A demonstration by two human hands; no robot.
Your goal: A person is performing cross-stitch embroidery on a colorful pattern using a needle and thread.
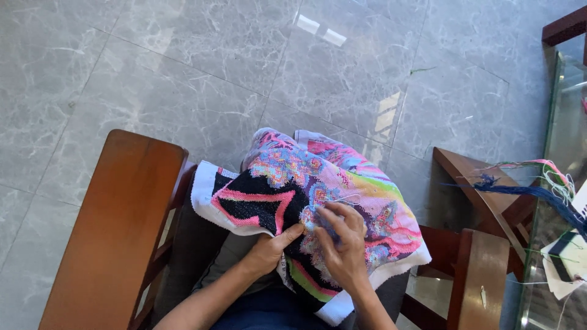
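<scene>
On lap: one embroidered cloth (287, 201), left hand (269, 247), right hand (345, 247) gripping it

Needle too small to make out under right hand (344, 244) fingertips. Left hand (269, 249) fingers hidden beneath multicoloured cross-stitch cloth (318, 189). Glass-topped table (553, 153) and tangled thread bundle (538, 183) cut off at right edge.

Both hands close together, left hand (269, 247) thumb extended, right hand (343, 244) fingers curled downward
</scene>
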